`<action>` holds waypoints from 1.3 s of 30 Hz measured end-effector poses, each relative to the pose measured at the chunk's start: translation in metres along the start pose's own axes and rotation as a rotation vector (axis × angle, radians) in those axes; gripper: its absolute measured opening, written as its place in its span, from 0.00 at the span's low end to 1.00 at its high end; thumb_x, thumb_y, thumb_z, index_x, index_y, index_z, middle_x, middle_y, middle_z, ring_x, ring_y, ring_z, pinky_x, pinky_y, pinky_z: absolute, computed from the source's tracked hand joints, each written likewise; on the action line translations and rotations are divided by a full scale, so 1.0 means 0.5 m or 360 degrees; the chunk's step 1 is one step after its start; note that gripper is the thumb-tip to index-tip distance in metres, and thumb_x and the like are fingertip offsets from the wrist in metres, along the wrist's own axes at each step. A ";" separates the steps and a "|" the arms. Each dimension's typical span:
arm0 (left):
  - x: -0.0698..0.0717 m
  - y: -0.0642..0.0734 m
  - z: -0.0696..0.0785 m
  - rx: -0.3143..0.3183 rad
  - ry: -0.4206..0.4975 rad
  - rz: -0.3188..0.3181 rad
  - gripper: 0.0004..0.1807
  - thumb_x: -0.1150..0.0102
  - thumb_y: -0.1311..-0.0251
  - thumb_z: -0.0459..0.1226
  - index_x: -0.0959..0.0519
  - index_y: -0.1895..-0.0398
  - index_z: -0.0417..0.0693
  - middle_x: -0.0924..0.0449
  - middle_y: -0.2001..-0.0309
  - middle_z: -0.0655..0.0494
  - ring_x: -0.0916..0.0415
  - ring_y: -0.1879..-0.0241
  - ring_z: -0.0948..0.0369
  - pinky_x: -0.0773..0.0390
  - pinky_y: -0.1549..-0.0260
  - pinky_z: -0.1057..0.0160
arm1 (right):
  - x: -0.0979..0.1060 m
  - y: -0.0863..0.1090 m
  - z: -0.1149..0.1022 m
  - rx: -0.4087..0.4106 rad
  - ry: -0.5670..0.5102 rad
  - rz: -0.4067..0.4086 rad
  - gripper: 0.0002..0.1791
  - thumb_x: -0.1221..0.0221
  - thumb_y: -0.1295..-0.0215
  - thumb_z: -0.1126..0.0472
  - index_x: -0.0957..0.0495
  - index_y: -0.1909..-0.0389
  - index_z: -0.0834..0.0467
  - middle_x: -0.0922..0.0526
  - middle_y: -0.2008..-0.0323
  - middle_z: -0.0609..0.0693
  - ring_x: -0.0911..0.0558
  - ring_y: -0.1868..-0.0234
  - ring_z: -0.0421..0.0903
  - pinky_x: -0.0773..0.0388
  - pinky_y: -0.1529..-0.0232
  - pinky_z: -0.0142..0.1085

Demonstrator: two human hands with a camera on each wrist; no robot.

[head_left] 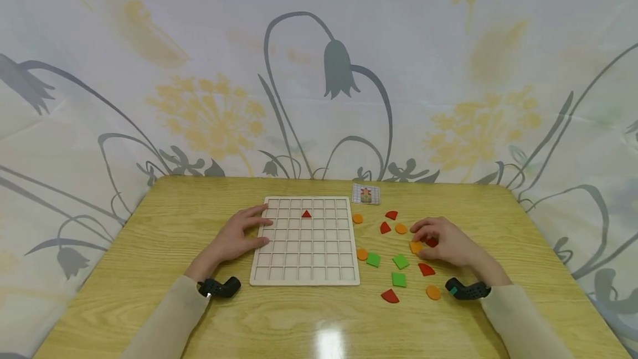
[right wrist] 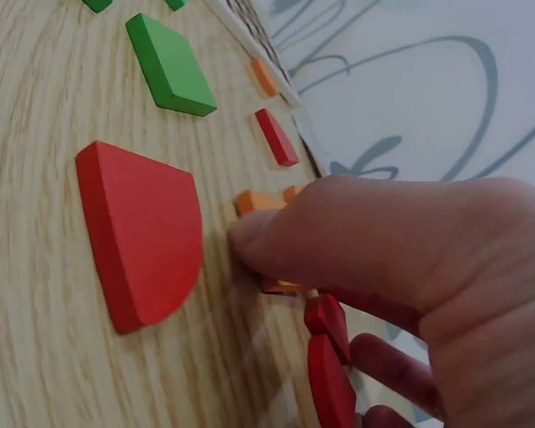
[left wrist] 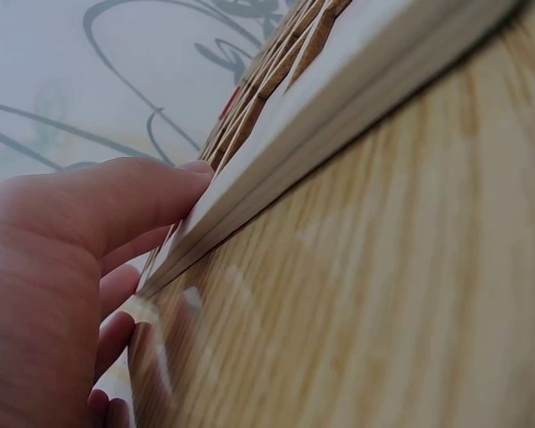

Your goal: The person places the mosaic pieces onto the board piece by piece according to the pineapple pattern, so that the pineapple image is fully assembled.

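A white square board (head_left: 255,270) with a raised grid lies flat on the table, a red triangle (head_left: 306,214) in one of its upper cells. My left hand (head_left: 238,234) rests on the board's left edge, fingers spread and relaxed. To the right of the board, my right hand (head_left: 451,241) pinches an orange piece (head_left: 416,247) low at the tabletop. The thumb (right wrist: 276,241) covers part of this piece in the right wrist view. Red pieces (right wrist: 332,379) lie under and beside that hand, one quarter-round red piece (right wrist: 152,236) close by the thumb.
Several loose pieces lie right of the board: green squares (head_left: 399,280), orange discs (head_left: 433,292) and red quarter-rounds (head_left: 390,296). A small card (head_left: 366,194) with a printed grid picture sits behind them. A flower-patterned cloth (head_left: 309,98) hangs behind the wooden table (head_left: 279,320).
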State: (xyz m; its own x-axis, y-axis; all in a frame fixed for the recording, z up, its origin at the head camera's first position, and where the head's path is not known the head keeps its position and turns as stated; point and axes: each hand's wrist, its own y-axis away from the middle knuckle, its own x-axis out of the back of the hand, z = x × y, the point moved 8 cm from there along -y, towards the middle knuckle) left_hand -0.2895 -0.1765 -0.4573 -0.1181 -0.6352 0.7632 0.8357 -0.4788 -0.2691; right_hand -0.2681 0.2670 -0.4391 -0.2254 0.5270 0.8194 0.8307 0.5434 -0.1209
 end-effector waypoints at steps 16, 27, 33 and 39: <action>-0.002 -0.006 0.002 0.0048 0.0066 -0.0008 0.11 0.29 0.45 0.41 0.19 0.60 0.54 0.35 0.28 0.45 0.41 0.30 0.40 0.44 0.35 0.37 | 0.002 -0.029 -0.018 -0.0101 0.0085 0.0357 0.11 0.29 0.43 0.63 0.17 0.60 0.57 0.21 0.64 0.45 0.23 0.63 0.47 0.23 0.62 0.39; 0.003 0.001 -0.006 0.0090 0.0066 0.0002 0.11 0.29 0.45 0.41 0.19 0.61 0.54 0.36 0.28 0.45 0.42 0.30 0.39 0.44 0.35 0.37 | -0.047 -0.121 -0.096 -0.0053 -0.0064 0.0374 0.12 0.31 0.42 0.64 0.16 0.56 0.58 0.23 0.66 0.46 0.25 0.64 0.48 0.27 0.65 0.38; 0.003 0.003 -0.006 0.0086 0.0065 0.0002 0.11 0.29 0.45 0.41 0.19 0.61 0.54 0.35 0.28 0.45 0.42 0.30 0.40 0.44 0.35 0.37 | -0.104 -0.179 -0.139 0.0016 -0.0088 0.0334 0.13 0.31 0.42 0.62 0.16 0.56 0.57 0.21 0.63 0.46 0.24 0.62 0.45 0.24 0.60 0.40; 0.002 -0.003 -0.003 0.0079 0.0066 0.0005 0.11 0.28 0.45 0.40 0.19 0.61 0.54 0.35 0.28 0.46 0.41 0.30 0.40 0.43 0.35 0.37 | -0.154 -0.228 -0.181 0.0078 -0.0078 0.0317 0.14 0.31 0.42 0.60 0.16 0.55 0.57 0.22 0.65 0.45 0.25 0.64 0.43 0.25 0.62 0.37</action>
State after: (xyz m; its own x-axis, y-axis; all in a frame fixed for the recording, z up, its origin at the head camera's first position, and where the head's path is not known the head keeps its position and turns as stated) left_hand -0.2914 -0.1772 -0.4570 -0.1366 -0.6618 0.7371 0.8615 -0.4467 -0.2414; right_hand -0.2997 0.1054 -0.4376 -0.0844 0.6576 0.7486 0.8359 0.4556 -0.3060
